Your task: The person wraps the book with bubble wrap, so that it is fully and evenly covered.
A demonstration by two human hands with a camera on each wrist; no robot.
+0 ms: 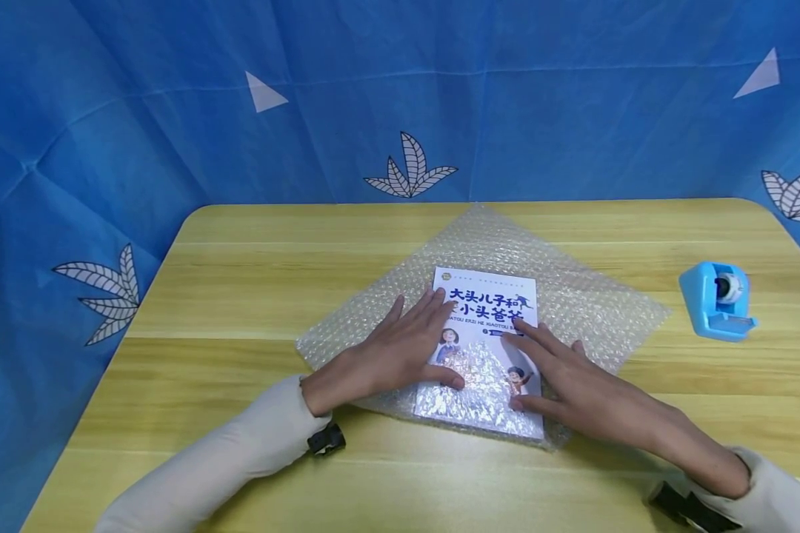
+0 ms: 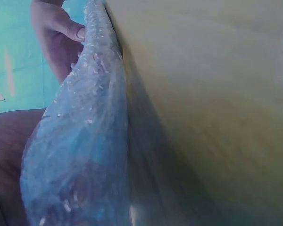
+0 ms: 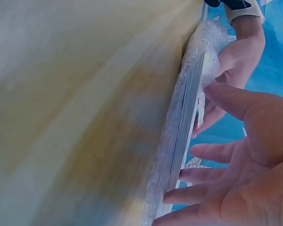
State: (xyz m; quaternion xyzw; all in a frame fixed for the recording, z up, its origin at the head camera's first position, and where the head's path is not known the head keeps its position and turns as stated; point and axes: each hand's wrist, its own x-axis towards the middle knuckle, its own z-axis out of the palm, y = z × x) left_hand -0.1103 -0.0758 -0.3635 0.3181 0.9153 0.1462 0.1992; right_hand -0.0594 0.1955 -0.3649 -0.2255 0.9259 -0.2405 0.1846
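Observation:
A white picture book [image 1: 487,283] with blue Chinese lettering lies slightly turned on a sheet of bubble wrap [image 1: 593,307]. One flap of the wrap is folded up over the book's lower part; its top stays uncovered. My left hand [image 1: 400,348] rests on the book's left side, fingers extended, thumb out on the wrapped cover. From the right, my right hand [image 1: 583,389] touches the cover with spread, fairly straight fingers. In the right wrist view, the page edges [image 3: 186,106] show between layers of wrap, beside my right fingers. Bubble wrap [image 2: 85,136] bulges along the book in the left wrist view.
A blue tape dispenser [image 1: 716,303] with a roll in it stands on the wooden table [image 1: 227,296], right of the wrap. Behind the table hangs a blue cloth [image 1: 347,89] with leaf prints. Dark wrist straps [image 1: 327,440] sit at both sleeves.

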